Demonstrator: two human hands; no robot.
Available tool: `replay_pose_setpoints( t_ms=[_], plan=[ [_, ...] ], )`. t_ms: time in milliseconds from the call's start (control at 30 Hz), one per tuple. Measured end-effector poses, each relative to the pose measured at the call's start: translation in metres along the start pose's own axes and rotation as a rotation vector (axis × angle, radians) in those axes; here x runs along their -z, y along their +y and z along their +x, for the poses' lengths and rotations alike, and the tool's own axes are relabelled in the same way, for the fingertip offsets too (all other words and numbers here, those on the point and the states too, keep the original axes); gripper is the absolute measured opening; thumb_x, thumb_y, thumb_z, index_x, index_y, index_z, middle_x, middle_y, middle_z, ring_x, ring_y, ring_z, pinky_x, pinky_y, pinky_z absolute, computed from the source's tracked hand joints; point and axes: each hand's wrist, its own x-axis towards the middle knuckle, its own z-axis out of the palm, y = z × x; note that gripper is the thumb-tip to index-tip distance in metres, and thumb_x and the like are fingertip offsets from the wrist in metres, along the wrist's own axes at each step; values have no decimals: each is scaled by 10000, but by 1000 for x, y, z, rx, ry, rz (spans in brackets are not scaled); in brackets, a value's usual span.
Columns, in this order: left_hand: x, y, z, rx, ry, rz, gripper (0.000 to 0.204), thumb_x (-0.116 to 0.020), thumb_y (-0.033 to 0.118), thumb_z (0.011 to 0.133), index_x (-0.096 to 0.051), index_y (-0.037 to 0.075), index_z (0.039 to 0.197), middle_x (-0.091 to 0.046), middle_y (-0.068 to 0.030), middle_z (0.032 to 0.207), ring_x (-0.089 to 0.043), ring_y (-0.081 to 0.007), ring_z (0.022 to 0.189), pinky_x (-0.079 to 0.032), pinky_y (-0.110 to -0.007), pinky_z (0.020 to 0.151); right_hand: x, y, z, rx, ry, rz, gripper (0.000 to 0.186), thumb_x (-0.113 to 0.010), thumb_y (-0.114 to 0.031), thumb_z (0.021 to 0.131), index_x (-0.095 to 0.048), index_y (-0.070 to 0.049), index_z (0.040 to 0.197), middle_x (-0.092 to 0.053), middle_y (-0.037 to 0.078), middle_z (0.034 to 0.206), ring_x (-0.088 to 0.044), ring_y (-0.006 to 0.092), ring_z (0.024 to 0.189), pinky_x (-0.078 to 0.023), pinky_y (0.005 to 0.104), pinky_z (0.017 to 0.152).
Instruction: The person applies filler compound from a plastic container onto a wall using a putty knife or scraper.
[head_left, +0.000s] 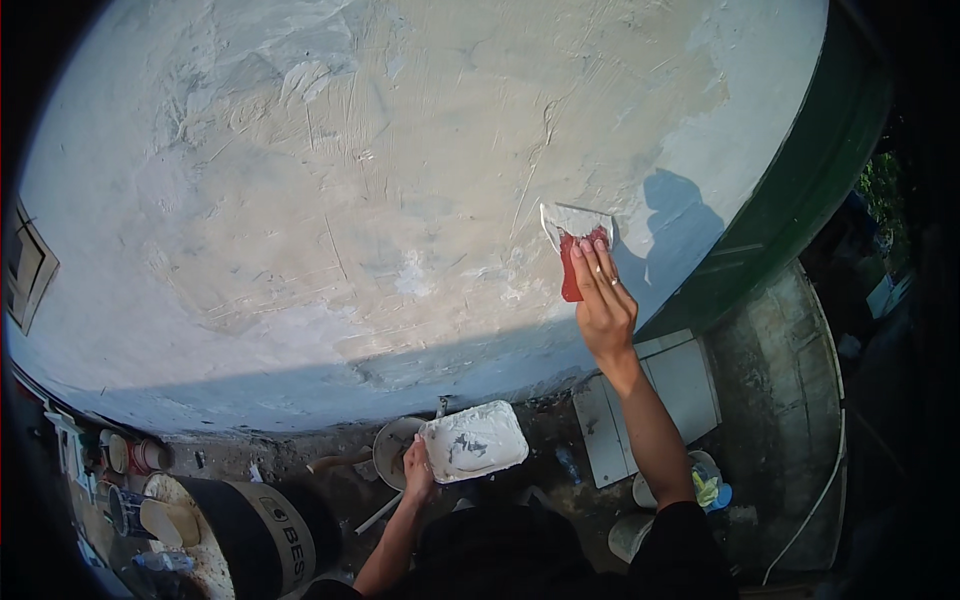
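My right hand [607, 290] grips a putty spreader [572, 275] with a red handle and a white-smeared blade, fingers laid over the handle. The blade is against the pale, roughly plastered wall [430, 200] at the right of centre, beside the hand's shadow. Lower down, my left hand [417, 460] holds a white rectangular tray [500, 440] by its left edge; white paste coats the inside of the tray, with grey patches showing through.
A dark barrel [230, 530], jars [145, 455] and a bottle [160, 562] crowd the lower left. A round container [393, 440] is behind my left hand. Grey boards [605, 435], buckets [630, 535] and a green panel [745, 220] are at right. A small framed opening [28, 270] is far left.
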Motion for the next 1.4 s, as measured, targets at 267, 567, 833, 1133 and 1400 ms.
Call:
replay_pose_setpoints(
  t_ms=[267, 567, 833, 1133, 1400],
  plan=[
    [-2, 1, -1, -14, -37, -35, 452, -351, 390, 1038, -579, 6, 1112, -642, -56, 983, -608, -126, 854, -499, -277, 790, -85, -36, -102, 84, -418, -40, 560, -545, 3, 807, -449, 46, 1356, -462, 233, 1382, -454, 420, 1272, -416, 480, 1047],
    [-4, 11, -9, -38, 3, -77, 469, -346, 385, 1038, -566, -19, 1132, -647, -92, 1013, -633, -167, 878, -515, -308, 808, -36, -33, -92, -17, -305, 209, 438, -536, -11, 849, -555, -12, 1287, -558, 151, 1313, -519, 360, 1230, -473, 449, 997],
    [-11, -3, -3, -1, -54, -62, 468, -344, 387, 1039, -568, -14, 1125, -643, -78, 1016, -624, -153, 877, -506, -302, 809, -31, -9, 12, 141, -166, -132, 505, -543, -5, 828, -490, 27, 1328, -521, 199, 1341, -495, 393, 1243, -422, 455, 1043],
    [-13, -12, 8, 4, -106, -13, 483, -338, 397, 1034, -544, -19, 1165, -644, -121, 1049, -652, -211, 926, -537, -348, 829, -73, -35, -141, 149, -444, 34, 455, -552, -75, 855, -519, -2, 1303, -550, 176, 1304, -537, 365, 1201, -441, 454, 1029],
    [-21, -7, 7, 4, -57, -51, 489, -341, 404, 1032, -551, -21, 1155, -645, -117, 1049, -652, -210, 917, -535, -347, 827, -5, 5, -8, 9, -102, 88, 457, -570, -9, 814, -561, -16, 1271, -565, 147, 1302, -524, 362, 1222, -485, 438, 985]
  ],
)
